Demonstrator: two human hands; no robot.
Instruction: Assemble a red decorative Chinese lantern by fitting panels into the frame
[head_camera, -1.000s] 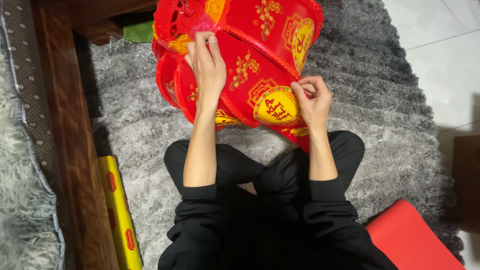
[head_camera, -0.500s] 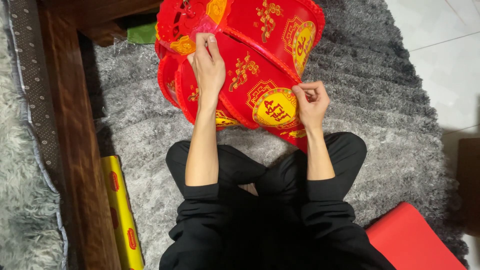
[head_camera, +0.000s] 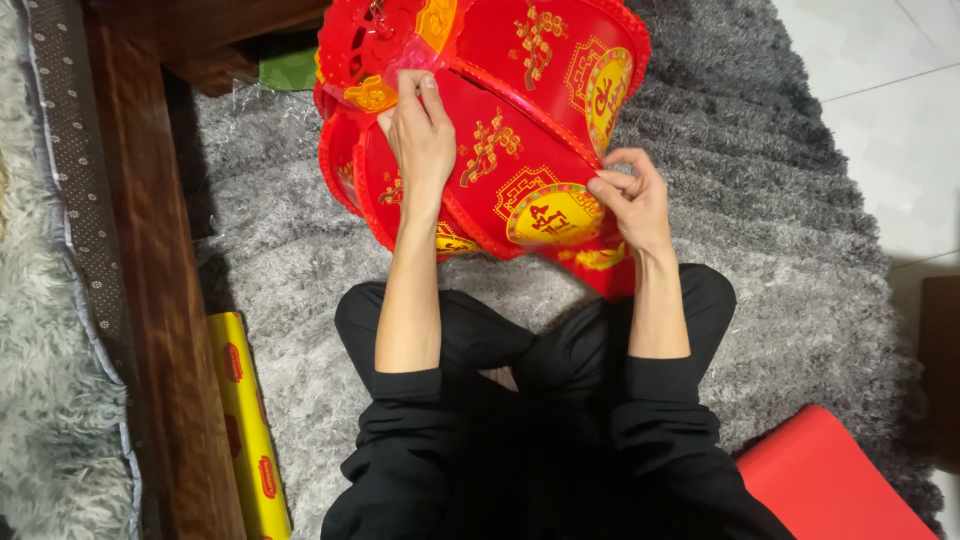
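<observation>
a big red plastic lantern with gold emblem panels (head_camera: 520, 150) lies on the shaggy grey rug (head_camera: 760, 230), just beyond the crossed legs, long axis running toward upper right. left hand (head_camera: 422, 140) presses curled fingers on a rib; right hand (head_camera: 628, 195) pinches a panel edge.

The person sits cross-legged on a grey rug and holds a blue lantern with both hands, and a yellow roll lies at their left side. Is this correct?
Not quite: the lantern is red with gold ornaments, not blue, as the head view shows. The rest holds: the left hand and right hand both hold it, over the grey rug, with the yellow roll at the left.
</observation>
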